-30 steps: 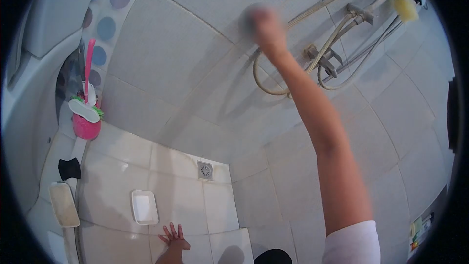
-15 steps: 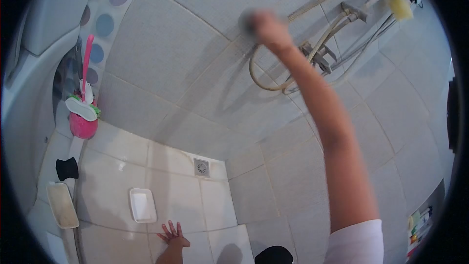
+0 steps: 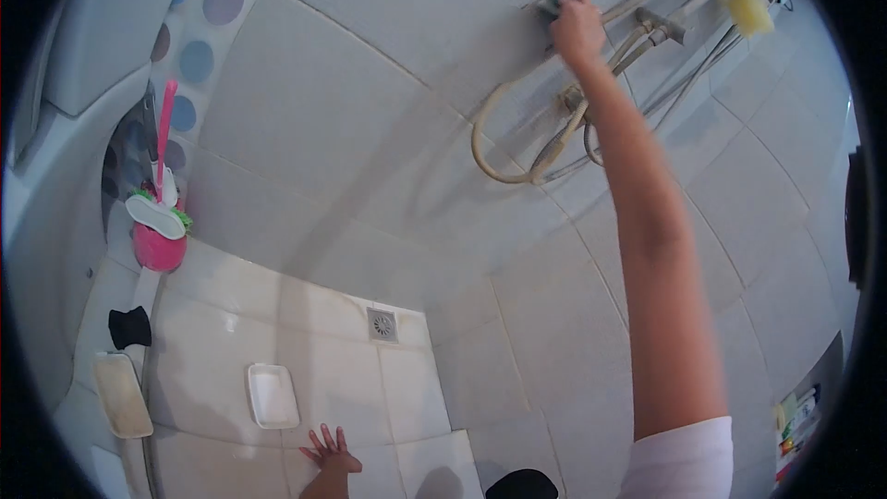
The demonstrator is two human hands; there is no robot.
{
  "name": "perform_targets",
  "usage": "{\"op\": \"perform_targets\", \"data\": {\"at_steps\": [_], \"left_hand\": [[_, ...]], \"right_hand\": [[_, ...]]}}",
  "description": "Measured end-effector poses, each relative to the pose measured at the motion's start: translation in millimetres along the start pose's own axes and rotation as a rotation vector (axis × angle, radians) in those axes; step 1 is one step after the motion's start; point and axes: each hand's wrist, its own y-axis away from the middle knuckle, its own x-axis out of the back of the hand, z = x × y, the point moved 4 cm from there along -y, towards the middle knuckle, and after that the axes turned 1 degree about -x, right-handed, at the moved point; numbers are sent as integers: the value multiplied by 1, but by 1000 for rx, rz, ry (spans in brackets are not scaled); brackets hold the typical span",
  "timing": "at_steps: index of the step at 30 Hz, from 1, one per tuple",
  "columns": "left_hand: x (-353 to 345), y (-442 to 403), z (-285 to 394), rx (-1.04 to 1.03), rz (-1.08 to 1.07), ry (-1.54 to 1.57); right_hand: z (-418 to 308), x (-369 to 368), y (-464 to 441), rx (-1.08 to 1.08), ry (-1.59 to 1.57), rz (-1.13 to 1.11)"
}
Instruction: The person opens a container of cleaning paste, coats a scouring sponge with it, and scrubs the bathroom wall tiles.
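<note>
High on the grey tiled wall (image 3: pixel 351 120), my right hand (image 3: pixel 578 32) presses a dark grey-green scrubbing pad (image 3: pixel 552 4) against the tiles, its fingers closed round it. The beige shower hose (image 3: pixel 479 143) loops just below and beside that hand, and the metal tap (image 3: pixel 570 100) is partly behind my forearm. My left hand (image 3: pixel 331 451) is low in the view with its fingers spread, over the pale floor tiles and holding nothing. Near it lies a white rectangular tray (image 3: pixel 273 396).
At the left are a pink brush (image 3: pixel 166 134) in a pink holder (image 3: pixel 159 249), a black object (image 3: pixel 130 327) and a beige tray (image 3: pixel 123 395). A floor drain (image 3: pixel 382 324) sits by the wall. A yellow scrubber (image 3: pixel 747 7) hangs at upper right; bottles (image 3: pixel 799 416) stand at lower right.
My right hand has moved right and slightly up along the wall with the pad, closer to the shower fittings. My left hand has stayed in place, fingers spread.
</note>
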Motion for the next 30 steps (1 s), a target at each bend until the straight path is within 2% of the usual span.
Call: {"op": "perform_targets", "data": {"at_steps": [1, 2, 4, 5, 7, 9, 12, 13, 14, 16, 17, 21, 22, 24, 27, 28, 30], "left_hand": [[-2, -3, -1, 15, -25, -18], [-2, -5, -1, 13, -16, -8], [-1, -4, -2, -7, -29, -8], [1, -3, -2, -4, -25, -4], [2, -2, -3, -10, -65, 14], [-3, -7, -3, -5, -33, 23], [-6, -9, -1, 1, -16, 13], [-4, -11, -1, 4, -24, -6], [-3, -17, -2, -2, -18, -9], [-14, -28, -6, -43, -45, -9], [-16, -31, -7, -46, -41, -9], [-17, -32, -7, -76, -27, 18], [-18, -30, -7, -91, -17, 26], [-12, -26, -4, -96, -33, 47], [-14, -28, -7, -85, -61, 81], [-16, -29, -7, -80, -68, 118], [-13, -27, -7, -97, -66, 117]], "right_hand": [[11, 9, -11, -167, -66, 32], [6, 8, -23, -161, -71, 42], [4, -10, -44, -321, -236, -65], [-7, -19, -43, -275, -152, 92], [-51, -16, -26, 5, -65, 374], [-96, -12, 0, 241, -267, 342], [-162, -34, 62, 631, -200, 260], [-172, -23, 76, 695, -220, 166], [-165, -20, 68, 696, -211, 168], [-145, -19, 49, 944, -228, 139], [-125, -17, 28, 854, -240, 238], [-85, 4, -33, 273, -136, 348], [-100, 3, -43, 282, -140, 351], [-127, -3, -58, -167, -205, 387], [-192, -3, -29, 328, -214, 309], [-216, -12, -4, 495, -85, 291], [-231, -16, 39, 761, -69, 239]]}}
